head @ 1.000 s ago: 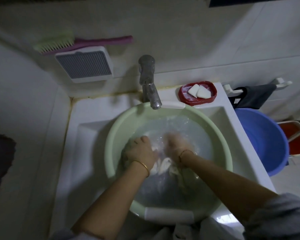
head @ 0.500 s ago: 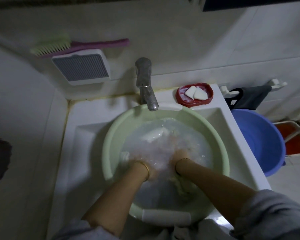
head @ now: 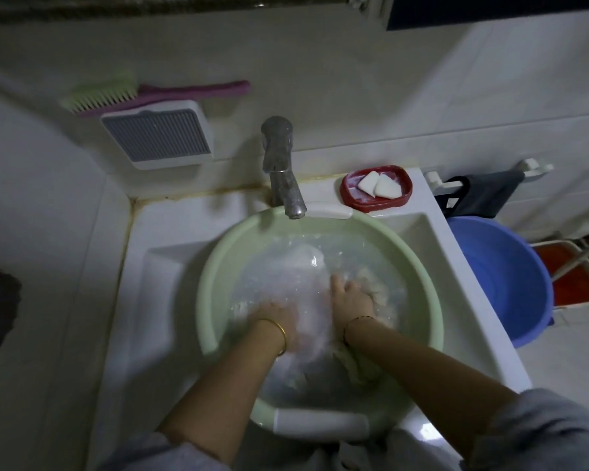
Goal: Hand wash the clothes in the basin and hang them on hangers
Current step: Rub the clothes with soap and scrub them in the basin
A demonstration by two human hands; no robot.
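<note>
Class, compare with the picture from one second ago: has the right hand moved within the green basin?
Yes. The right hand has shifted right across the green basin, away from the left hand, judged against the faucet.

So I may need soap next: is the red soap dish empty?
No. The red soap dish on the sink ledge behind the green basin holds two white pieces of soap.

I note: basin (head: 215, 287) smooth pale-green plastic, white grips. Cloth (head: 306, 266) wet, whitish, soft. Tap (head: 281, 168) dull spotted metal. Soap dish (head: 397, 198) at sink's back right corner glossy red plastic. Sink (head: 157, 266) glazed white.
</note>
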